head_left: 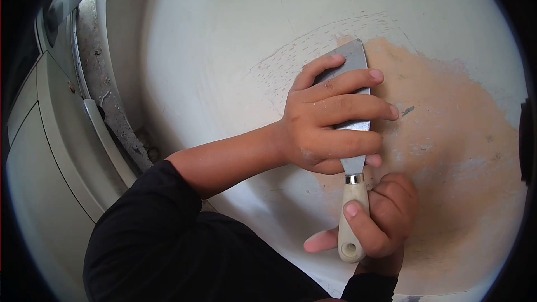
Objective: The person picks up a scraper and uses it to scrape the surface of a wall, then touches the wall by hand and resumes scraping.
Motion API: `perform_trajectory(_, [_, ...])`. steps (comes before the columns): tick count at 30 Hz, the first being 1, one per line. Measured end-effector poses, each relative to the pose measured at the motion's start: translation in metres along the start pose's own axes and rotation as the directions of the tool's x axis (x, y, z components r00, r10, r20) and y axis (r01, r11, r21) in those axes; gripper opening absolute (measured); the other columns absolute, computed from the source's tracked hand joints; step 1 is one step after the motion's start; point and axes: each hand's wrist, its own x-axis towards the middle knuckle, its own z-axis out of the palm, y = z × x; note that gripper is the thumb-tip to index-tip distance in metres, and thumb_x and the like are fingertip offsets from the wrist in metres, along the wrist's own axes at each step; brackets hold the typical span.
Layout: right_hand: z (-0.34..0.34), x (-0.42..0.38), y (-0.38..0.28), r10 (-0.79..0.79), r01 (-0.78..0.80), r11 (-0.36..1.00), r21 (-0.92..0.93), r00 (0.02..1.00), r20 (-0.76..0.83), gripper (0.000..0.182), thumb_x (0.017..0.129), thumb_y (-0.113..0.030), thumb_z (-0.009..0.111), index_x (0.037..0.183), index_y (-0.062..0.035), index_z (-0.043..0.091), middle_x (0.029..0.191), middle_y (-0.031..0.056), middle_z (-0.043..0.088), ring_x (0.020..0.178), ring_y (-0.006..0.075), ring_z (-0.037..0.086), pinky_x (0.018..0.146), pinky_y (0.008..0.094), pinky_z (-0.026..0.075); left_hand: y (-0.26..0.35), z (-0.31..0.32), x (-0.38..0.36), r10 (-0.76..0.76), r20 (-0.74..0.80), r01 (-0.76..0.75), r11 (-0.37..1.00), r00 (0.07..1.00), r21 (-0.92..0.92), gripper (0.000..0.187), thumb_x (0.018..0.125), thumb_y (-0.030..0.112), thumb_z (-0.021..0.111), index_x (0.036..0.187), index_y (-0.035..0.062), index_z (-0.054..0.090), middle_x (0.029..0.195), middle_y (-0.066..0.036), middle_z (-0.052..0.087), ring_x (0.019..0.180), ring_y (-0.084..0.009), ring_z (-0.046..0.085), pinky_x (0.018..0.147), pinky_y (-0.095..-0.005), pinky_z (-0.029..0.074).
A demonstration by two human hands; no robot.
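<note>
A putty knife (354,166) with a grey metal blade and an off-white handle lies at an upward slant across a pale panel. My left hand (333,113) reaches in from the left and is closed on the blade. Its fingers spread over the front, and its thumb passes behind the lower blade. Around the handle (353,207) my right hand (386,212) is wrapped, thumb along the front, one finger sticking out to the left. The blade's top edge lies at the border of a peach-tan filler patch (447,117); whether it touches is hard to tell.
The pale panel (212,39) curves across most of the view. Short dark scratch marks (313,42) run above the knife. On the left stands a car door (50,151) with a side mirror (66,3), and rough ground (103,78) shows in the gap between.
</note>
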Motion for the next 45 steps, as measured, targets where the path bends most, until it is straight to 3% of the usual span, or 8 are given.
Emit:
perform_trajectory(9, [0.004,-0.009,0.008,-0.042,0.047,0.998,0.032,0.988,-0.15,0.036,0.097,-0.048,0.07,0.105,-0.0141,0.062,0.079,0.001,0.047,0.06,0.0149,0.045,0.051,0.0295,0.041,0.002,0.001,0.002,0.054,0.014,-0.054,0.999,0.998,0.001,0.03,0.095,0.052,0.068,0.087,0.024,0.072,0.108,-0.003,0.077,0.119,-0.0349,0.067,0.114,-0.0493,0.032])
perform_trajectory(12, [-0.007,-0.001,0.0,-0.047,0.046,0.999,-0.017,0.998,-0.047,0.035,0.096,-0.046,0.071,0.106,-0.0139,0.062,0.087,0.0023,0.048,0.062,0.0155,0.045,0.05,0.0298,0.041,0.004,0.0,0.002,0.015,0.009,-0.015,1.0,1.0,0.0,0.03,0.095,0.053,0.068,0.089,0.0243,0.073,0.108,-0.003,0.077,0.12,-0.0338,0.067,0.115,-0.048,0.03])
perform_trajectory(28, [-0.004,-0.002,-0.003,0.07,-0.063,0.987,0.148,0.997,-0.041,0.034,0.094,-0.042,0.075,0.106,-0.0133,0.061,0.087,0.0028,0.046,0.061,0.0167,0.044,0.048,0.0313,0.04,0.0,-0.005,0.007,0.017,0.029,-0.018,1.0,0.999,0.017,0.025,0.095,0.049,0.068,0.091,0.0252,0.075,0.11,-0.005,0.077,0.12,-0.0345,0.067,0.116,-0.0472,0.03])
perform_trajectory(34, [0.002,-0.001,0.0,0.006,0.007,0.996,0.09,0.99,-0.142,0.033,0.094,-0.04,0.075,0.106,-0.0131,0.062,0.081,0.0013,0.045,0.057,0.017,0.042,0.047,0.0316,0.037,-0.002,-0.007,0.011,0.021,0.059,-0.02,1.0,0.998,-0.007,0.025,0.094,0.048,0.069,0.091,0.0245,0.076,0.112,-0.005,0.077,0.122,-0.0349,0.066,0.117,-0.0468,0.029])
perform_trajectory(38, [0.0,0.007,-0.004,0.114,-0.104,0.986,0.134,0.991,-0.07,0.031,0.09,-0.03,0.081,0.109,-0.0122,0.063,0.07,0.0016,0.042,0.052,0.0182,0.039,0.045,0.0323,0.033,-0.002,-0.009,0.012,-0.042,0.056,0.041,0.999,0.998,0.003,0.025,0.094,0.047,0.07,0.09,0.0231,0.076,0.114,-0.006,0.077,0.123,-0.0348,0.065,0.118,-0.0463,0.028])
perform_trajectory(40, [0.005,-0.001,-0.003,-0.03,0.045,0.997,0.066,0.976,-0.217,0.033,0.087,-0.026,0.083,0.11,-0.0117,0.064,0.067,0.0023,0.041,0.051,0.0183,0.038,0.045,0.0327,0.032,0.0,-0.007,0.01,0.062,0.099,-0.054,0.995,0.993,-0.082,0.025,0.093,0.046,0.072,0.091,0.0213,0.076,0.115,-0.007,0.076,0.125,-0.0354,0.064,0.117,-0.0454,0.028])
perform_trajectory(43, [0.002,0.003,-0.004,0.135,-0.117,0.982,0.148,0.984,-0.117,0.032,0.09,-0.032,0.081,0.108,-0.0119,0.064,0.071,0.0023,0.044,0.051,0.0172,0.038,0.045,0.0324,0.034,-0.002,-0.006,0.011,0.005,0.075,-0.004,1.0,0.997,-0.014,0.023,0.093,0.045,0.071,0.091,0.0224,0.077,0.116,-0.007,0.076,0.123,-0.0348,0.065,0.118,-0.0449,0.028])
perform_trajectory(45, [0.002,0.001,-0.005,0.059,-0.045,0.995,0.085,0.984,-0.171,0.033,0.09,-0.033,0.081,0.108,-0.0115,0.064,0.073,0.0026,0.045,0.052,0.0172,0.039,0.045,0.0325,0.034,-0.003,-0.007,0.013,0.032,0.074,-0.03,0.999,0.997,-0.032,0.021,0.092,0.043,0.071,0.09,0.0233,0.077,0.115,-0.006,0.077,0.123,-0.0337,0.065,0.118,-0.0447,0.027])
